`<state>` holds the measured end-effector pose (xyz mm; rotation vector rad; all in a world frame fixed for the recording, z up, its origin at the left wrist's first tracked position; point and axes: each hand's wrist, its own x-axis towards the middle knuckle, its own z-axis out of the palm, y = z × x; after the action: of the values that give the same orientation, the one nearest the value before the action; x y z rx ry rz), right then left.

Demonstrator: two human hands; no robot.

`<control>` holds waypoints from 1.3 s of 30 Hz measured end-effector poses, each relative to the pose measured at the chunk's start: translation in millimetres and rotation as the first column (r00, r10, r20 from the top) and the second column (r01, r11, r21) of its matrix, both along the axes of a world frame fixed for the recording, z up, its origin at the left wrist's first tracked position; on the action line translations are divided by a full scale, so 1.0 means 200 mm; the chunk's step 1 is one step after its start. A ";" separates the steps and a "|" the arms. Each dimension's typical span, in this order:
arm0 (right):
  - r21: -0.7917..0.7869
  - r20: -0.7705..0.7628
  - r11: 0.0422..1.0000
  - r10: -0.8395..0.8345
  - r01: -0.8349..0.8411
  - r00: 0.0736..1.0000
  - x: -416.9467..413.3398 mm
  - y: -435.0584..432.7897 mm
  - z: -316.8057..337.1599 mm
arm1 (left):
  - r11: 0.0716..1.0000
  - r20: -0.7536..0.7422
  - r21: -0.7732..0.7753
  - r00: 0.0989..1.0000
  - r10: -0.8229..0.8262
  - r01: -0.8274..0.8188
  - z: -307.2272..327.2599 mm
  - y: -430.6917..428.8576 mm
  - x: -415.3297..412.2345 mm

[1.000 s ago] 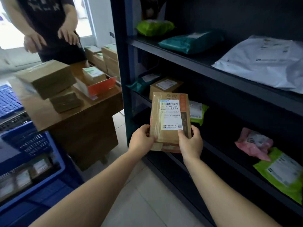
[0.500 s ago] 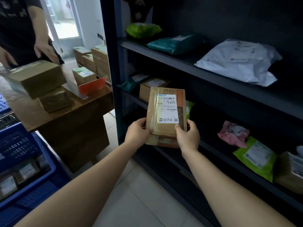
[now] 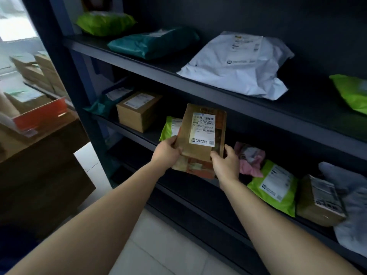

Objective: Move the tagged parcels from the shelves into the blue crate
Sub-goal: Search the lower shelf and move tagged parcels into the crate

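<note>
Far left: wooden tabletop (image 3: 47,139), blurred. On it sits an orange tray (image 3: 39,118). Behind the tray are stacked cartons (image 3: 39,70) with pale labels.

Dark shelving fills the remaining view. Top shelf (image 3: 139,65), left part: green bag (image 3: 105,22), then teal bag (image 3: 153,43), both lying flat.

Middle shelf (image 3: 139,136), left end: second teal bag (image 3: 106,102), with a small box (image 3: 139,111) just beside it, label on top.

Left hand (image 3: 165,152): fingers curled round the lower left edge of the parcel (image 3: 202,133), thumb on its front face. Lime bag (image 3: 170,128) lies on the middle shelf just behind, partly hidden by the parcel.

Parcel: brown, flat, held upright in front of the middle shelf. Its top leans slightly right and a white barcode label faces the camera. Whether its back touches the shelf cannot be told.

Right hand (image 3: 226,163): grips the lower right edge, thumb on the front, fingers behind and up the side. Pale floor tiles (image 3: 158,251) show below the forearms.

Top shelf, right of centre: crumpled white bag (image 3: 236,64), label up.

Middle shelf, right of the hands: pink bag (image 3: 251,158), pale-green bag (image 3: 274,187) with label up, large box (image 3: 319,201), grey bag (image 3: 351,211). These four lie close together in a row.

Top shelf, far right: edge bag (image 3: 351,92), green, cut off by the frame.
</note>
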<state>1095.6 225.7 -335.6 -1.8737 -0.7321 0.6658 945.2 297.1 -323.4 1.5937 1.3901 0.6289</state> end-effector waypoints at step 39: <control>-0.405 0.246 0.902 -0.052 0.151 0.968 0.85 -0.02 -0.42 | 0.765 -0.538 -0.117 0.607 -0.585 0.634 -0.47 0.01 1.14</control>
<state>1266.6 221.5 -419.5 -2.4026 -0.6645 0.5761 1172.3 299.2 -418.4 2.2799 1.0637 -0.2245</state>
